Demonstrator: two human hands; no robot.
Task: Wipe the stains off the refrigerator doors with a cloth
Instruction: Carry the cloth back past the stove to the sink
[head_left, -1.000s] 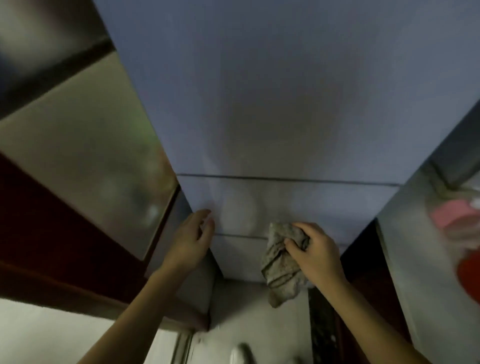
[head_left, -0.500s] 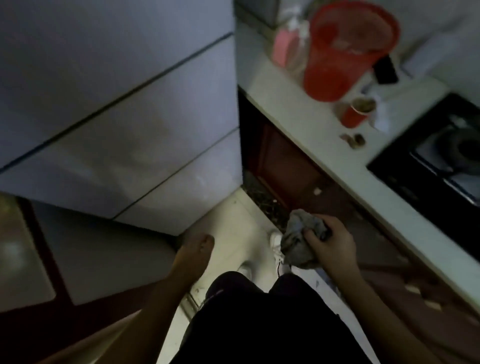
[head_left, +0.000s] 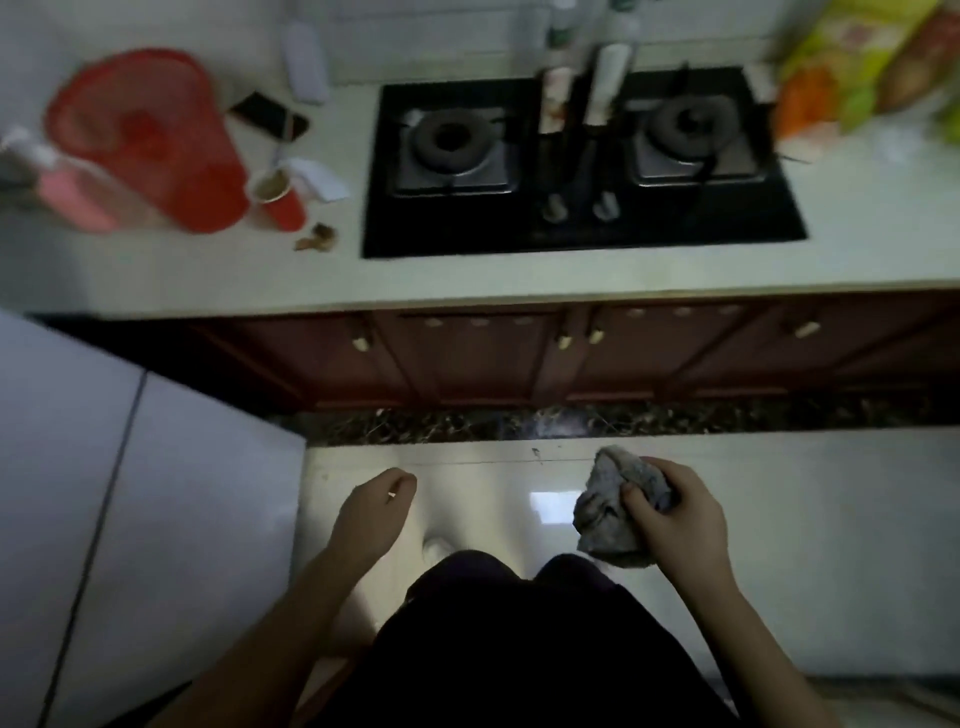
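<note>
Presently, the right hand (head_left: 680, 514) is gripping one crumpled cloth (head_left: 613, 506). The left hand (head_left: 376, 512) is hanging loosely curled, holding nothing. Two refrigerator doors (head_left: 156, 499) are showing.

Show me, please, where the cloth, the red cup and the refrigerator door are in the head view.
cloth (head_left: 605, 512): head view, crumpled middle.
red cup (head_left: 278, 200): head view, its side.
refrigerator door (head_left: 197, 499): head view, bare front panel.

Crumpled grey cloth (head_left: 613, 512); glossy floor tiles (head_left: 805, 519); smooth, glossy refrigerator doors (head_left: 182, 519).
</note>
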